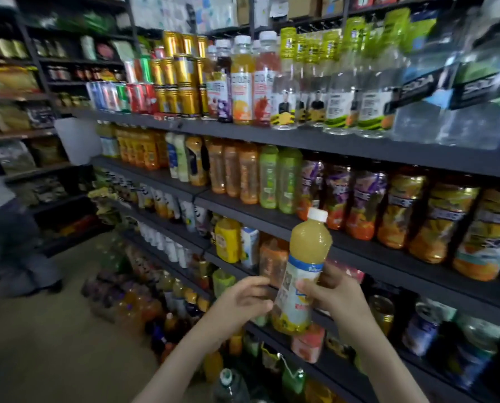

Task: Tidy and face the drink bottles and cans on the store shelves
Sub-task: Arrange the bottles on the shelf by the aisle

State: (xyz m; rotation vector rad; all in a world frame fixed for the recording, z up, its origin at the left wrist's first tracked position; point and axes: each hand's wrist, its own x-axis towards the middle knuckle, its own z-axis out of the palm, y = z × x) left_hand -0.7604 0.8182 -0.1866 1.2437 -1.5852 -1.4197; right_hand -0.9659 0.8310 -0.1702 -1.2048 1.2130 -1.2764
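Tightly packed bottles crowd each shelf; the aisle floor left lies open.

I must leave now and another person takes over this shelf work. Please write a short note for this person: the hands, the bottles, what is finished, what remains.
Hands: the right grip holds the juice bottle by its label, upright, in front of the shelves. The left grip is at the bottle's lower side with fingers curled; whether it holds the bottle cannot be told.
Things: the gold cans and the bottle rows on the upper boards stand upright in lines.
Done: the upper rows look orderly.
Left: set the held bottle in its row, label forward. The lower boards are blurred, so check them.
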